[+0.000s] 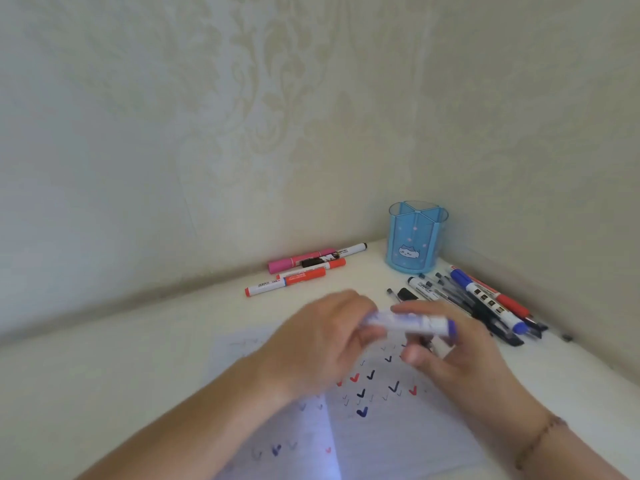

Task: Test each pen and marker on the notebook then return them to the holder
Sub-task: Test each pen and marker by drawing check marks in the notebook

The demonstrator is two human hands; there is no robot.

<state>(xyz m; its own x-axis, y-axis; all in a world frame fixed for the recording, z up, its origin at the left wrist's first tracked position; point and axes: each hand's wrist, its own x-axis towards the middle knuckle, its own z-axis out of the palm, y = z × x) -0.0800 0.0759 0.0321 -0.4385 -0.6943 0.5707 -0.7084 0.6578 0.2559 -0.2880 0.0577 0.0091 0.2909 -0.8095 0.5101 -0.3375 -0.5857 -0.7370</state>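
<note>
Both hands hold one white marker with a blue end [412,323] crosswise above the open notebook [381,427]. My left hand [322,344] grips its left end, which the fingers hide. My right hand [450,348] pinches the barrel near the blue end. The motion is blurred. The notebook page carries several blue, black and red tick marks. The blue pen holder [415,237] stands upright in the far corner with nothing sticking out of it.
A group of pink, red and black markers [304,268] lies by the back wall, left of the holder. A pile of pens and markers [485,303] lies on the table at the right. Walls close the corner behind and right.
</note>
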